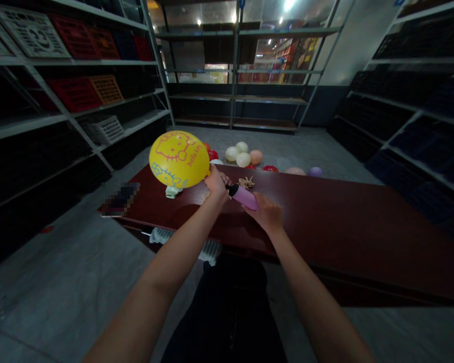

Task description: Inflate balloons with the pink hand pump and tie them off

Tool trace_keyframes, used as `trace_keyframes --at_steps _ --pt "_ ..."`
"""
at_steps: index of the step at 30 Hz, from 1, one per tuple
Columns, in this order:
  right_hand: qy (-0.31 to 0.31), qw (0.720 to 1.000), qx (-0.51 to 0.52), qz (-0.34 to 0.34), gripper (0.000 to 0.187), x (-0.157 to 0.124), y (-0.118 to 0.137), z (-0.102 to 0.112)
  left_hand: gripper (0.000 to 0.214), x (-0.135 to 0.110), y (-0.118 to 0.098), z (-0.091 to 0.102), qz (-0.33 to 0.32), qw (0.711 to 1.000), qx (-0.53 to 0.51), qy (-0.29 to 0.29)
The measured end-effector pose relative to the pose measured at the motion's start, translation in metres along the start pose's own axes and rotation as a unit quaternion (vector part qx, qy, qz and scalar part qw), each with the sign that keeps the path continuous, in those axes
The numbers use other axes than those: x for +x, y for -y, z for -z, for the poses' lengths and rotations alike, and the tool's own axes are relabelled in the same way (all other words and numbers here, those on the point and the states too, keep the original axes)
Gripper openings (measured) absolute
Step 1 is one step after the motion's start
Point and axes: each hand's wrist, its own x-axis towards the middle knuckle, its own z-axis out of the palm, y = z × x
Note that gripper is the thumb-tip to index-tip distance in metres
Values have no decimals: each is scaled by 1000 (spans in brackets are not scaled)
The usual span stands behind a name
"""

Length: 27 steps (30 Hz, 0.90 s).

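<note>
An inflated yellow balloon (179,160) with pink and blue cartoon print points its neck toward my left hand (215,182). The fingers of that hand are closed around the balloon's neck. My right hand (267,212) is wrapped round a pink balloon pump (245,197), whose dark nozzle end is tilted up toward my left hand. Whether the nozzle is inside the balloon's neck is hidden by my left hand. Just behind the pump, a small heap of pale rubber-band-like strips (246,182) lies on the dark red table (325,222).
A crumpled pale wrapper (173,191) lies under the balloon, and a blurred-out dark object (121,199) sits at the table's left corner. White balloons (243,160) and other coloured ones lie on the floor beyond. Shelves with crates (75,93) stand left; metal racks (232,96) stand behind.
</note>
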Motion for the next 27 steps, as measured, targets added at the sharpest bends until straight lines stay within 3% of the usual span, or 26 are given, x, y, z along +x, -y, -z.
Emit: trace_keyframes --at_steps 8,13,17,21,27 --pt "28 998 24 57 46 -4 3 2 50 -3 -56 35 -15 999 -39 -2" --pt "33 997 37 61 45 -4 4 4 49 -2 -97 42 -37 998 -41 14" --pt "11 997 43 62 45 -5 4 3 49 3 -120 37 -49 998 -39 8" --pt "-12 997 50 52 45 -5 1 -1 48 10 -119 20 -73 996 -44 1" --pt "-55 998 24 -15 43 -4 -7 -5 49 20 -92 -8 -102 993 -58 19"
